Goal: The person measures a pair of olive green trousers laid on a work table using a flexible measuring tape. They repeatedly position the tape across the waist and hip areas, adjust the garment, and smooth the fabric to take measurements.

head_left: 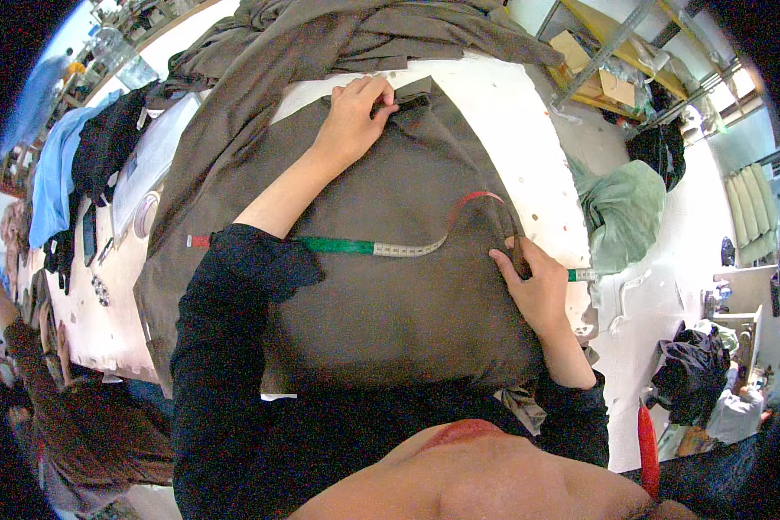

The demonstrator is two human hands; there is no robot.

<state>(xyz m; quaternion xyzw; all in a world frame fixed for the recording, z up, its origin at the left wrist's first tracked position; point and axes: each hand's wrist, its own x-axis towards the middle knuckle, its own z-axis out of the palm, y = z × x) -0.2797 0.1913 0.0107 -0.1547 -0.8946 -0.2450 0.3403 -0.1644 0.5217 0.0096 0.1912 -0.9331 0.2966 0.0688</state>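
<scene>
Cloth (407,308) of a dark brown colour lies spread across the middle of a white table (498,113) in the head view, right in front of the person, with its near edge close to the person's body. The left hand (358,117) is at the far edge of this piece, its fingers bent in and pinching a small fold there. The right hand (537,282) is at the right edge, thumb and fingers closed on a narrow fold; whether they also grip the tape measure (342,246) cannot be told. The tape, banded in red, green and white, runs from the left across the cloth, passes beneath the left sleeve (234,295), then bends toward the far side and back to the right hand; a green and white length shows just right of that hand.

Beyond, a heap of brown fabric (407,35) lies along the far side. On the left are a light blue garment (56,173), a black garment (108,143) and a ring-shaped roll (147,211). Near left, another person's brown sleeve (28,355) shows. To the right, green fabric (628,217) hangs bunched beside the table, with metal shelving (607,43) farther off.
</scene>
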